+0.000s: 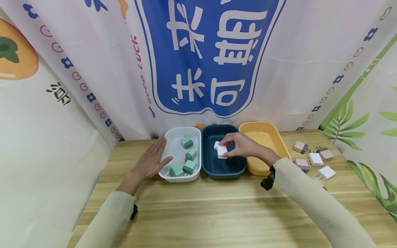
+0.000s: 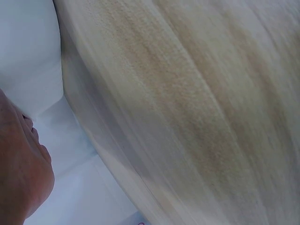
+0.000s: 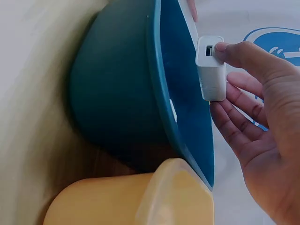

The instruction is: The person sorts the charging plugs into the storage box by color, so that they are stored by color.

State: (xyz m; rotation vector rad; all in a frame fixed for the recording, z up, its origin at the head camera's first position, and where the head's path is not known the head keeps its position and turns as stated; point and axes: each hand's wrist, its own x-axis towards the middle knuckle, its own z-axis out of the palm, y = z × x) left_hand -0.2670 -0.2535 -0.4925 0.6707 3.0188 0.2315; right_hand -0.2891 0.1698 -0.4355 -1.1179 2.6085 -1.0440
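My right hand (image 1: 241, 144) pinches a white USB charger (image 1: 221, 151) over the dark blue bin (image 1: 223, 175). In the right wrist view the charger (image 3: 212, 70) has its USB port facing the camera, with the thumb beside the port and fingers below. Another white charger (image 1: 216, 145) shows in the blue bin, partly hidden by the held one. My left hand (image 1: 150, 161) rests with straight fingers against the left rim of the white bin (image 1: 180, 179). Several green chargers (image 1: 189, 166) lie in that white bin.
A yellow bin (image 1: 259, 126) stands right of the blue one, under my right forearm. Farther right on the wooden table (image 1: 198, 213) lie loose pink chargers (image 1: 301, 164) and white chargers (image 1: 315, 159). A printed curtain (image 1: 124, 86) hangs behind the bins.
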